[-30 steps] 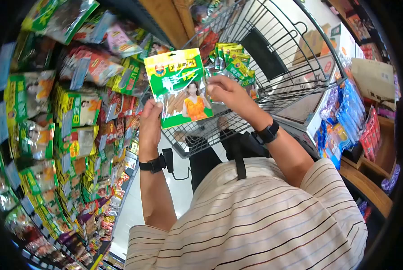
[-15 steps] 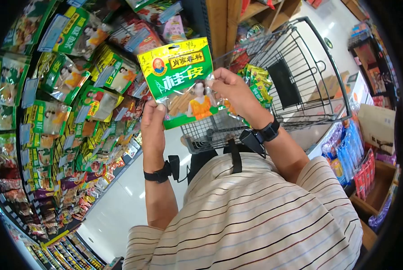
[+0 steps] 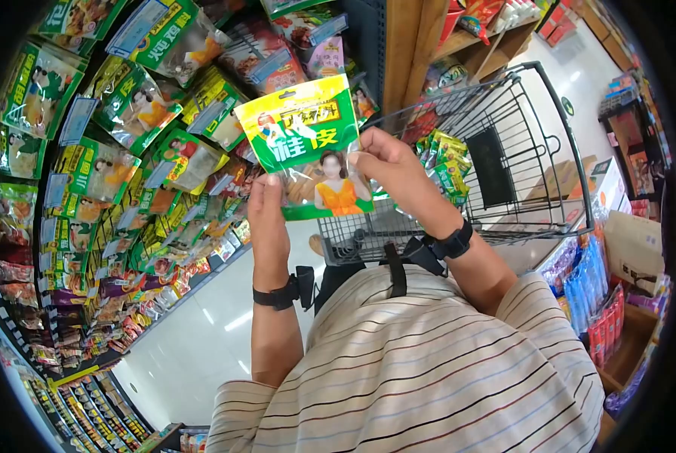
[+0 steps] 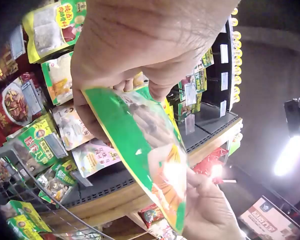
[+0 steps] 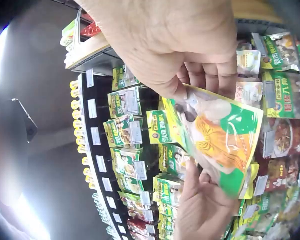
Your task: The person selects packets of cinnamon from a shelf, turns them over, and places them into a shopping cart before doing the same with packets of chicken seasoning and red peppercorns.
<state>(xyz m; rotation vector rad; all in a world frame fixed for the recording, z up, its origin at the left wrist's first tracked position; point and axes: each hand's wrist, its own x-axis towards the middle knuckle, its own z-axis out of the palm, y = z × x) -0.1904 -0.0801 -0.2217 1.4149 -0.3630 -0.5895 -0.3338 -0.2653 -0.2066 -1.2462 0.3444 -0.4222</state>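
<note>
A green and yellow packet of cinnamon bark (image 3: pixel 308 155) is held up in front of the chest, its printed front facing the head camera. Brown bark pieces show through its clear window, next to a picture of a person in orange. My left hand (image 3: pixel 268 215) pinches the lower left edge, thumb on the front. On the opposite edge my right hand (image 3: pixel 398 167) pinches the packet's side. In the left wrist view the packet (image 4: pixel 145 145) spans between both hands; the right wrist view shows the same packet (image 5: pixel 217 137) with fingers behind it.
Racks of hanging spice packets (image 3: pixel 138 109) with price tags fill the left side. A wire shopping cart (image 3: pixel 538 162) stands ahead to the right, with several green packets (image 3: pixel 447 162) inside. Boxes and bagged goods (image 3: pixel 591 291) line the far right, beyond a wooden post (image 3: pixel 413 53).
The head view has turned, so the racks and cart have shifted and more floor shows. Both hands keep their pinch on the packet, which now sits slightly farther right in the view.
</note>
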